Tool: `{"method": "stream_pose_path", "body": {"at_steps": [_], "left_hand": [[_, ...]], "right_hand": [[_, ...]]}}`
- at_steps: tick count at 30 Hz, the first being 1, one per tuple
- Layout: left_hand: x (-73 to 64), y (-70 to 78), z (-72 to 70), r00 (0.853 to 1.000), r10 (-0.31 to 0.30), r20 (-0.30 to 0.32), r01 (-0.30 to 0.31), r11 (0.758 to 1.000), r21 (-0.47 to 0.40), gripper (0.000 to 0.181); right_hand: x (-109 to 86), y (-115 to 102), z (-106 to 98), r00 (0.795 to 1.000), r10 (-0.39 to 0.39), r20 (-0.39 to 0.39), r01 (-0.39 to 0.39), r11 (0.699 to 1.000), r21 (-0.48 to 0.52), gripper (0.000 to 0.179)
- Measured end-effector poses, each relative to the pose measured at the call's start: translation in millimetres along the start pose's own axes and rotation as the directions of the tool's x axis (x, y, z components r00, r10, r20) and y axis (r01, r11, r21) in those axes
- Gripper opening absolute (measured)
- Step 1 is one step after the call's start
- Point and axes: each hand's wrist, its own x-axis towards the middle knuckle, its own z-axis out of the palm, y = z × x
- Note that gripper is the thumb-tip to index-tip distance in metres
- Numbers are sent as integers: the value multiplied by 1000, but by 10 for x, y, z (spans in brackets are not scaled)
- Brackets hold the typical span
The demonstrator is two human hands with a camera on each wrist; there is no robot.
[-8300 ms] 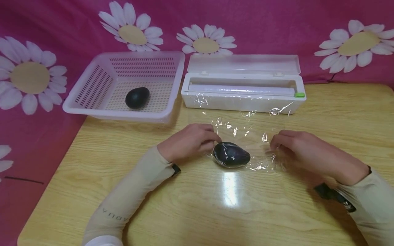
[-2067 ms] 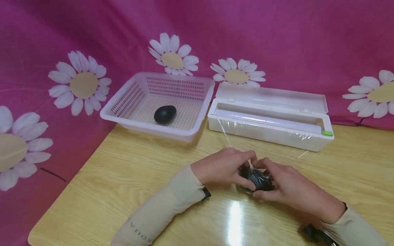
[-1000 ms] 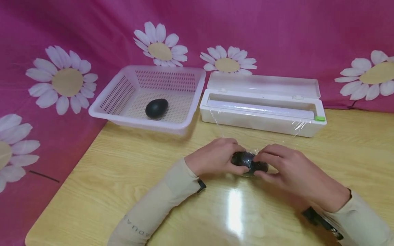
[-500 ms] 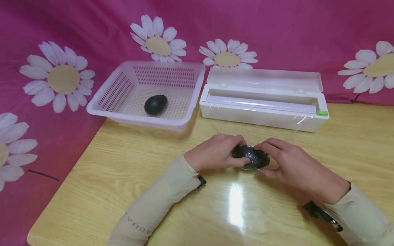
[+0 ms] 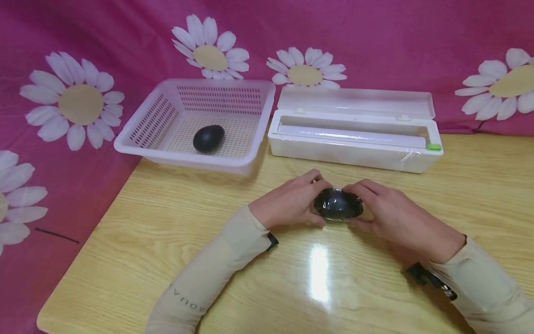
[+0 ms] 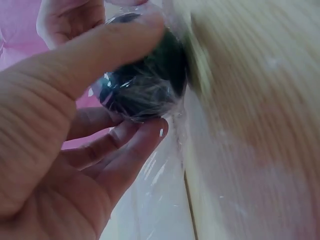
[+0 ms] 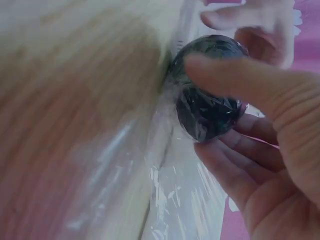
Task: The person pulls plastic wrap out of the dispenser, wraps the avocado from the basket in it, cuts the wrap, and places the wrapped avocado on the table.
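A dark avocado [image 5: 339, 204], wrapped in shiny cling film, is between both hands just above the wooden table. My left hand [image 5: 289, 198] grips its left end, thumb on the near side and fingers behind. At the other end my right hand [image 5: 394, 218] holds it the same way. In the left wrist view the thumb crosses the wrapped avocado [image 6: 142, 87], and creased film covers its surface. Clear film [image 7: 170, 195] stretches from the avocado toward the box in the right wrist view. A white box [image 5: 354, 155] with its lid up holds the film roll [image 5: 352, 134].
A pale plastic basket [image 5: 192, 161] stands at the back left with another dark avocado [image 5: 208, 138] in it. The box has a green slider [image 5: 434, 147] at its right end. A magenta flowered cloth [image 5: 367, 32] hangs behind the wooden table [image 5: 250, 292].
Earlier the hands were apart, spreading film at the avocado; now both grip it, wrapped in film. Within the last second it has turned and shifted toward the box, and the fingers have moved on it.
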Motion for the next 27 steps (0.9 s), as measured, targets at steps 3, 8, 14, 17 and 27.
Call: {"method": "stream_pose_path", "body": {"at_steps": [3, 8, 14, 17, 27], "left_hand": [[8, -8, 16, 1000, -11, 1, 11, 1000, 22, 67], [-4, -17, 29, 1000, -21, 1, 21, 1000, 12, 77], [-21, -23, 18, 1000, 17, 3, -17, 1000, 18, 71], [-22, -35, 8, 999, 48, -19, -47, 998, 41, 62], [1, -41, 2, 1000, 19, -12, -19, 1000, 14, 80]], "right_hand": [[8, 20, 9, 1000, -4, 11, 4, 1000, 5, 72], [11, 44, 25, 1000, -11, 22, 11, 1000, 1, 71], [-2, 76, 16, 999, -11, 52, 13, 999, -35, 70], [7, 96, 5, 998, -21, 59, 24, 998, -63, 67], [62, 148, -10, 997, -8, 74, 7, 1000, 16, 68]]}}
